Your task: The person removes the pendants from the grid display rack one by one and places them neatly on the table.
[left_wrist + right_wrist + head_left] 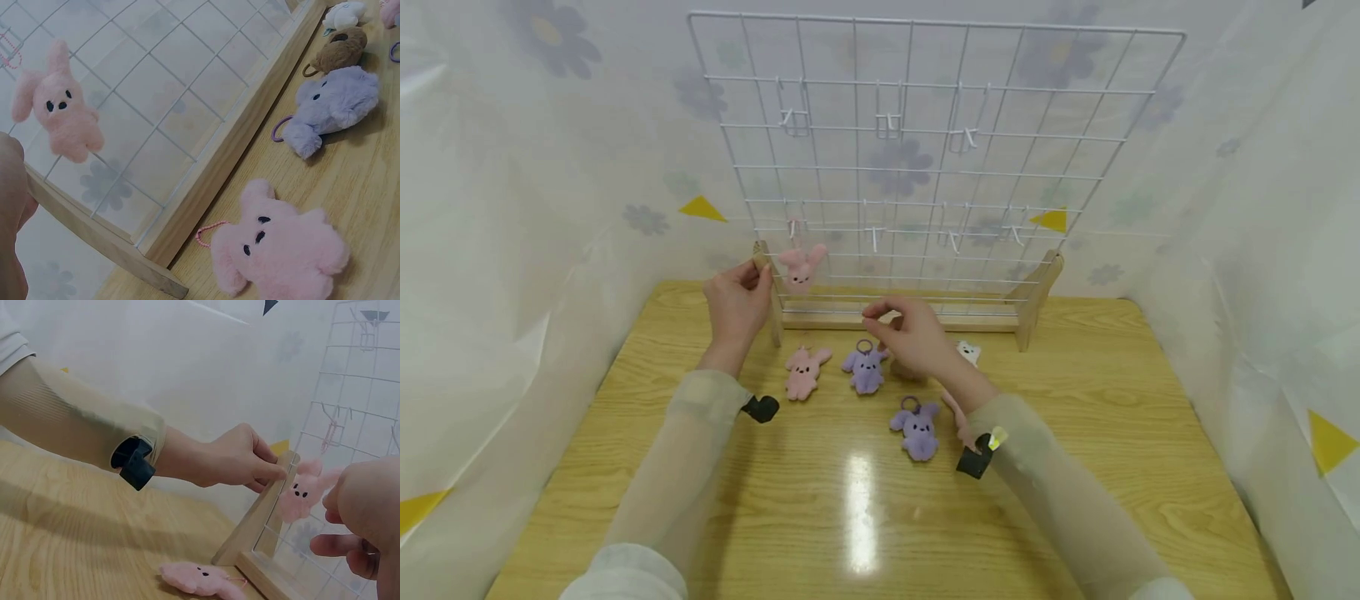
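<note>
My left hand [737,308] pinches the left wooden leg [94,225] of a white wire grid rack [912,83] between thumb and fingers. On a lower-left hook of the grid hangs a pink plush bunny keychain [800,271] by its pink chain. My right hand [913,337] hovers before the bottom of the grid, fingers loosely bent and holding nothing. Beneath and around it on the table lie a purple plush keychain [867,375], a brown plush keychain [340,53], mostly hidden by the hand in the head view, and a white plush keychain [967,352].
Another pink bunny keychain [802,379] lies by the rack's left leg. A second purple plush [919,437] lies nearer on the wooden table [820,517]; my right forearm partly covers a pink one [958,421]. Bare hooks [889,122] hang in two rows on the grid.
</note>
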`<state>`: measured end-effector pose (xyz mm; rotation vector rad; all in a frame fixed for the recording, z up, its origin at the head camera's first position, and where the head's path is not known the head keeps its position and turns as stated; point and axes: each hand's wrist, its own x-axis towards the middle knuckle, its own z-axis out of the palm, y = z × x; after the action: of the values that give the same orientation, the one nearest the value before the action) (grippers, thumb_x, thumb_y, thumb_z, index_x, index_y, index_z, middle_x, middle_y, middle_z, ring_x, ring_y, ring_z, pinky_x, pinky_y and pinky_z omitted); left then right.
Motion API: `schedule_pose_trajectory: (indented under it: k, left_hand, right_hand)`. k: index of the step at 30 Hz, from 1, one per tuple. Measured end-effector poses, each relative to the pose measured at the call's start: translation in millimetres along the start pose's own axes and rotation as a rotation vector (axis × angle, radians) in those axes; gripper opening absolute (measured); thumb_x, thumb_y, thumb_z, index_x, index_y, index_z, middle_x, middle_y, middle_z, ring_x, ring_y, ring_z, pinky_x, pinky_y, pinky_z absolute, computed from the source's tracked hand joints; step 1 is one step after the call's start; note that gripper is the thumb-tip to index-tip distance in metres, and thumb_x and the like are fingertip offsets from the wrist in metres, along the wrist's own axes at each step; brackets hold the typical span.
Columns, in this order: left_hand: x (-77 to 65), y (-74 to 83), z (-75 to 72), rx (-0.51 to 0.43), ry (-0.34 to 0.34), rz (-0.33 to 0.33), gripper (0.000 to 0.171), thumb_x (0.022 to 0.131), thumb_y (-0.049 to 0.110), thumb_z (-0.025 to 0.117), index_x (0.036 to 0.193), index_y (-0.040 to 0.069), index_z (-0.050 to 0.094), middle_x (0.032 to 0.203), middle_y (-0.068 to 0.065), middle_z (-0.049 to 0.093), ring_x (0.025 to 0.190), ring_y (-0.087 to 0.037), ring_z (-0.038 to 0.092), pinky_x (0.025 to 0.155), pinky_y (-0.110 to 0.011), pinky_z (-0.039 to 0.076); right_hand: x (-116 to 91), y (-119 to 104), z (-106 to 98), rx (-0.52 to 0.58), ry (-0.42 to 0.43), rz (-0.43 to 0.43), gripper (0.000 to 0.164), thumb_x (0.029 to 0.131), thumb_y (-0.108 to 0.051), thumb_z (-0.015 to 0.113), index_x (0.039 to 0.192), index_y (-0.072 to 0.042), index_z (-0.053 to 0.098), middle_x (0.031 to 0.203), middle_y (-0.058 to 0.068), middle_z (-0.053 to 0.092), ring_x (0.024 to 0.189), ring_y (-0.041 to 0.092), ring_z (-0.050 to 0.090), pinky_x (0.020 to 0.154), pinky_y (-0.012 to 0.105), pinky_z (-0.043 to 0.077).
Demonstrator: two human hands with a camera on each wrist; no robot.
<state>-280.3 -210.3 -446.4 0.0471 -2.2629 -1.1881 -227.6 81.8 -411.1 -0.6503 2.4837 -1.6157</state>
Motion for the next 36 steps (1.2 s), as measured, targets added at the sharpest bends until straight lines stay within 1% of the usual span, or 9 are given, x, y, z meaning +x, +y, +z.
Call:
schedule_pose_trajectory:
  k: [2, 4, 12, 16, 22, 24, 31, 33, 36]
  left_hand:
    - [0.0, 0.1, -0.1, 0.001, -0.001, 0.004, 0.024, 0.103, 0.019, 0.071, 0.111, -0.001, 0.081, 0.098, -0.019, 0.079, 0.083, -0.028, 0.078, 0.07, -0.03, 0.065]
    - [0.1, 0.2, 0.1, 0.0, -0.003, 0.01, 0.025, 0.103, 0.019, 0.071, 0.112, -0.002, 0.08, 0.098, -0.019, 0.079, 0.083, -0.027, 0.078, 0.071, -0.032, 0.065]
    - [1.2, -0.1, 0.7, 0.003, -0.009, 0.029, 0.026, 0.104, 0.02, 0.071, 0.111, -0.003, 0.081, 0.097, -0.019, 0.079, 0.083, -0.027, 0.078, 0.072, -0.038, 0.066]
    - [0.3, 0.0, -0.1, 0.002, -0.01, 0.018, 0.026, 0.104, 0.02, 0.07, 0.111, -0.003, 0.081, 0.098, -0.02, 0.079, 0.083, -0.029, 0.078, 0.073, -0.039, 0.066]
    - [0.6, -0.7, -0.3, 0.01, -0.007, 0.02, 0.027, 0.104, 0.021, 0.07, 0.112, -0.003, 0.08, 0.099, -0.02, 0.078, 0.084, -0.029, 0.078, 0.074, -0.043, 0.066]
    - [1.0, 0.0, -0.5, 0.007, -0.005, 0.02, 0.027, 0.104, 0.021, 0.07, 0.112, -0.002, 0.08, 0.099, -0.02, 0.078, 0.084, -0.029, 0.078, 0.074, -0.043, 0.066]
    - [1.5, 2.1, -0.6, 0.006, -0.009, 0.006, 0.026, 0.104, 0.02, 0.07, 0.113, -0.002, 0.08, 0.1, -0.02, 0.078, 0.085, -0.029, 0.078, 0.073, -0.036, 0.066]
    - [1.0, 2.7, -0.9, 0.008, -0.011, -0.004, 0.026, 0.104, 0.02, 0.07, 0.113, -0.002, 0.08, 0.1, -0.02, 0.078, 0.085, -0.029, 0.078, 0.072, -0.033, 0.065]
    - [0.5, 3.7, -1.4, 0.009, -0.014, -0.015, 0.026, 0.103, 0.02, 0.071, 0.112, -0.002, 0.081, 0.099, -0.019, 0.079, 0.085, -0.028, 0.078, 0.072, -0.031, 0.065]
  right_hand:
    - [7.6, -8.0, 2.0, -0.008, 0.005, -0.01, 0.015, 0.105, -0.016, 0.07, 0.116, -0.007, 0.074, 0.113, 0.004, 0.072, 0.066, 0.021, 0.071, 0.043, 0.027, 0.044]
    - [15.2, -13.8, 4.3, -0.011, 0.008, -0.03, 0.014, 0.105, -0.016, 0.069, 0.115, -0.007, 0.074, 0.113, 0.004, 0.072, 0.065, 0.022, 0.07, 0.042, 0.026, 0.043]
    - [36.9, -28.2, 15.4, 0.042, 0.013, -0.092, 0.015, 0.104, -0.01, 0.069, 0.115, -0.001, 0.074, 0.111, 0.008, 0.073, 0.062, 0.022, 0.07, 0.051, 0.031, 0.057]
    - [45.7, -33.8, 22.0, 0.065, 0.028, -0.094, 0.014, 0.104, -0.009, 0.069, 0.115, -0.002, 0.074, 0.111, 0.008, 0.072, 0.064, 0.022, 0.07, 0.05, 0.029, 0.054]
    - [60.0, -43.7, 28.9, 0.07, 0.042, -0.074, 0.018, 0.105, -0.011, 0.068, 0.118, 0.001, 0.072, 0.115, 0.009, 0.07, 0.065, 0.022, 0.07, 0.045, 0.026, 0.043]
    - [65.6, -45.6, 30.9, 0.081, 0.041, -0.065, 0.019, 0.105, -0.011, 0.069, 0.119, 0.002, 0.071, 0.117, 0.009, 0.069, 0.065, 0.022, 0.07, 0.047, 0.026, 0.046]
    - [83.3, -48.8, 39.7, 0.11, 0.061, -0.066, 0.019, 0.105, -0.008, 0.068, 0.12, 0.003, 0.07, 0.117, 0.011, 0.068, 0.071, 0.03, 0.072, 0.061, 0.032, 0.06]
    - [87.8, -51.2, 42.6, 0.114, 0.077, -0.064, 0.021, 0.105, -0.009, 0.067, 0.122, 0.003, 0.069, 0.117, 0.012, 0.069, 0.074, 0.033, 0.072, 0.059, 0.032, 0.06]
    - [93.7, -55.8, 46.2, 0.109, 0.113, -0.033, 0.024, 0.105, -0.014, 0.069, 0.124, 0.0, 0.07, 0.118, 0.009, 0.069, 0.074, 0.029, 0.071, 0.057, 0.03, 0.056]
